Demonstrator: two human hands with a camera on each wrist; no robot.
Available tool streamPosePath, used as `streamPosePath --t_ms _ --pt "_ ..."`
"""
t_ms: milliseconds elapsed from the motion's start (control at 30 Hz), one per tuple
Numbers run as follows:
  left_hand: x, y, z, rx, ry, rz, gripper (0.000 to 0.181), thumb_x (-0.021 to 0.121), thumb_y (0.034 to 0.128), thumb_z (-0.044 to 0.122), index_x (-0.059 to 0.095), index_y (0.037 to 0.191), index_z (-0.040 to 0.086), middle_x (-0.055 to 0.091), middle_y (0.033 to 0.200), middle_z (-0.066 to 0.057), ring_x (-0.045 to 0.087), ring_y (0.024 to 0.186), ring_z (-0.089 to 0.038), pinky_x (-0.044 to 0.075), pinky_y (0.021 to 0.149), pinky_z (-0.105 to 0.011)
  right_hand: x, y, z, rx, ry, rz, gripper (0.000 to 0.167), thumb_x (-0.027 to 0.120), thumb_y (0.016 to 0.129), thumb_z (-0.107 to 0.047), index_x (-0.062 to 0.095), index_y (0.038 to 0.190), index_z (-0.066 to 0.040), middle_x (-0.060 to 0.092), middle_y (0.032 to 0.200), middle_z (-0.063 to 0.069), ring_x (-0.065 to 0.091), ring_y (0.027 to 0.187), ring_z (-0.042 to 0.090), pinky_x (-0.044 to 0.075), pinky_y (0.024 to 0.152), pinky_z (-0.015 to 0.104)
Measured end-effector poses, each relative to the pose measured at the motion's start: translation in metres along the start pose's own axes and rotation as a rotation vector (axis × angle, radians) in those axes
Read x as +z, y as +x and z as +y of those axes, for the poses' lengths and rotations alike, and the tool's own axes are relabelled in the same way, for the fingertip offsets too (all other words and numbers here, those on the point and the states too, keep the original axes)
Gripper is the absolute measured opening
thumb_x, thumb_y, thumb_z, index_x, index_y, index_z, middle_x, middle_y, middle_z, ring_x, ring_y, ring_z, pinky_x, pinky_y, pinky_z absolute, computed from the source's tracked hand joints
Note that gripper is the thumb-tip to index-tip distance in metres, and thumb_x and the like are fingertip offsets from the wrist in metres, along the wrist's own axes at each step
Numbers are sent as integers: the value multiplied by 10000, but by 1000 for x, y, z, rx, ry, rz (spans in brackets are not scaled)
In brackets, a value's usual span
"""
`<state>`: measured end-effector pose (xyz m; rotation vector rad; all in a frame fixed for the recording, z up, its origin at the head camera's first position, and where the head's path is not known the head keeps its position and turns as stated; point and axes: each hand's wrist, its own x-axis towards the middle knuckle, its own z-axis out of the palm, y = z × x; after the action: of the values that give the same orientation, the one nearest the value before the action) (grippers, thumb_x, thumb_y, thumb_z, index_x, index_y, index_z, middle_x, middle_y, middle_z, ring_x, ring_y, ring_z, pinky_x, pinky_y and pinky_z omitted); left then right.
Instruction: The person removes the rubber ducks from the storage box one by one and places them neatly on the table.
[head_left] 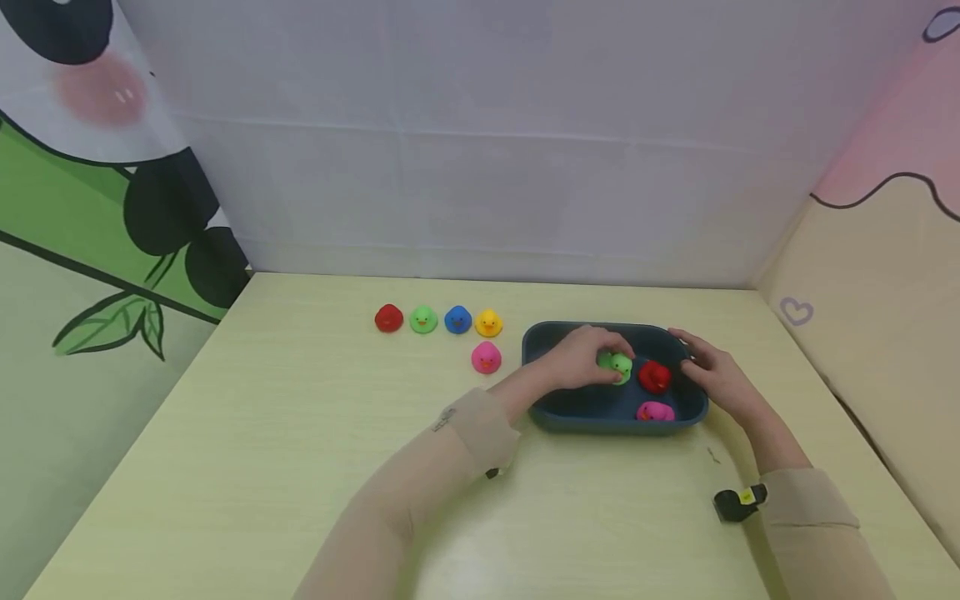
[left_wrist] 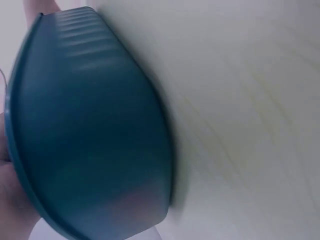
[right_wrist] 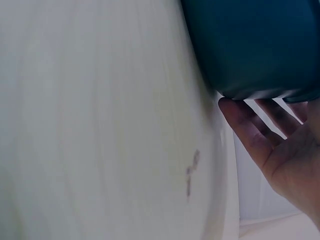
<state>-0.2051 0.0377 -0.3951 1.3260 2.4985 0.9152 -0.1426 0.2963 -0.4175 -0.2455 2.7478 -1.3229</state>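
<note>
Right of the frame's centre, the left hand pinches the green duck inside the dark tray; a loose pinch could drop it against the red duck. The right hand, fingers spread, touches the tray's right end; uneven pressure might shift it.
</note>
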Motion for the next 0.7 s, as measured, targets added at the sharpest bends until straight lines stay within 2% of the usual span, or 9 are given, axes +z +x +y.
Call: streamPosePath --t_ms 200,467,700 --pt "-4 -7 4 -13 -79 38 316 715 839 216 647 1143 168 654 1033 69 533 907 -69 421 757 -107 2 1 4 -4 4 8 505 429 999 -169 284 1477 -95 251 1484 302 295 1309 532 313 999 609" --pt "-20 -22 18 -79 -168 66 325 708 848 222 638 1164 183 647 1082 60 565 1002 -80 452 885 -174 2 0 2 -3 0 13 503 427 997 -162 287 1474 -88 272 1476 301 315 1306 519 310 1002 605" --pt "-35 -34 30 -109 -204 83 336 702 853 220 628 1179 189 631 1121 54 563 1053 -101 465 883 -202 2 0 1 7 -6 11 506 422 997 -161 282 1478 -93 271 1477 300 315 1303 525 317 999 603"
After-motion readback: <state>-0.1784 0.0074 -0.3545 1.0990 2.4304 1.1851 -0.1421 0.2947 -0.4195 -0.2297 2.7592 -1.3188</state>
